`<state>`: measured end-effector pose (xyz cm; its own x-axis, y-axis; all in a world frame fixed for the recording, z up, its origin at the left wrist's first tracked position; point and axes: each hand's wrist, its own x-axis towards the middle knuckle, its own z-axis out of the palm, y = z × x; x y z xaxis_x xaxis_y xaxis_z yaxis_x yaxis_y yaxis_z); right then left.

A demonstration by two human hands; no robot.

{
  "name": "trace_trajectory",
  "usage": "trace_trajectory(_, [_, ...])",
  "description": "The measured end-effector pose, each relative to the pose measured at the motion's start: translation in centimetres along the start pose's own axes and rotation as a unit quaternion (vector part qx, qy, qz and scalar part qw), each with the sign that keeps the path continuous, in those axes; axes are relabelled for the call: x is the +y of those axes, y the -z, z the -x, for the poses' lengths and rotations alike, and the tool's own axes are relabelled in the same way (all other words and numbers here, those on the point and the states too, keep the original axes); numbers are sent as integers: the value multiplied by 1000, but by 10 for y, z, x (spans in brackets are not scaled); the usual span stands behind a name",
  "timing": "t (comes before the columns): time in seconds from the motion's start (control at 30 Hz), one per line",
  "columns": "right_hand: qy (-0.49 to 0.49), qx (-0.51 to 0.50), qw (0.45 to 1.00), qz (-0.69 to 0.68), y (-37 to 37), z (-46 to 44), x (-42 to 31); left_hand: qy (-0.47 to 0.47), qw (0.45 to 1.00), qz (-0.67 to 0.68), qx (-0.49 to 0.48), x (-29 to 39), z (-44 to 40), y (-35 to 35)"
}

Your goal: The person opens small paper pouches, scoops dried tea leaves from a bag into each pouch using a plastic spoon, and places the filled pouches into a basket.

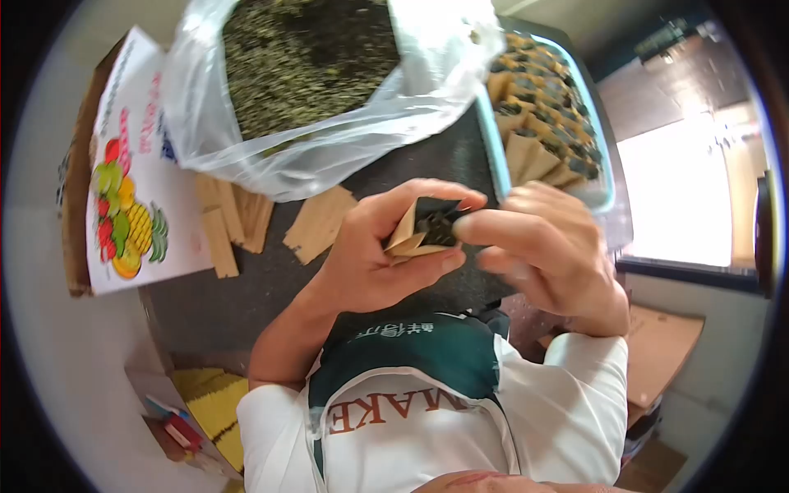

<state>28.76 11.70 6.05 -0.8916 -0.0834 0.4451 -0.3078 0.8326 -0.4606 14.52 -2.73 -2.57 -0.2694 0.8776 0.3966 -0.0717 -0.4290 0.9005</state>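
Observation:
My left hand (370,251) is wrapped round a small brown paper bag (403,238), its mouth open toward me. Dark dried leaves (436,228) show inside. My right hand (546,238) is at the bag's mouth with its fingers curled together, the index fingertip against the dark contents or rim. Whatever those fingers pinch is hidden, and they are slightly blurred. Beyond both hands, a large clear plastic bag (329,160) lies open, full of dried green leaf pieces (288,74).
A light-blue tray (491,140) at the back right holds many filled paper bags (542,115). Flat brown paper bags (320,222) lie on the dark table (189,304). A fruit-printed carton (131,181) stands left; yellow material (215,403) sits below.

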Motion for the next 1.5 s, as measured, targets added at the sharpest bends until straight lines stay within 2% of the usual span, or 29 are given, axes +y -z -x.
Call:
trace_trajectory(0.13, [-92,4,992,-90,-13,30,6,56,997,31,-38,-11,6,-16])
trace_trajectory(0.2, [-80,43,992,-88,-21,45,10,59,996,37,-53,-14,6,-23])
trace_trajectory(0.27, [-66,41,994,-79,-24,55,12,64,996,-37,-55,-22,8,-28])
trace_trajectory(0.33, [-71,41,994,-69,-20,65,13,47,989,-96,-99,-29,7,-29])
trace_trajectory(0.47, [-92,49,993,-49,-16,82,13,95,978,-130,-132,-31,1,-40])
trace_trajectory(0.57, [-113,66,991,-38,-13,91,13,45,972,-176,-146,-40,-4,-43])
trace_trajectory(0.77, [-138,90,986,-26,-8,100,13,45,965,-176,-187,-48,-14,-50])
trace_trajectory(0.97, [-155,96,983,-22,-8,104,13,84,967,-130,-202,-55,-17,-51])
trace_trajectory(1.27, [-173,93,980,-17,-2,107,17,108,963,-134,-209,-66,-19,-50])
trace_trajectory(1.4, [-177,120,977,-15,-1,107,17,110,957,-150,-221,-74,-16,-47])
trace_trajectory(1.5, [-195,165,967,10,5,108,16,111,959,-177,-191,-68,-16,-50])
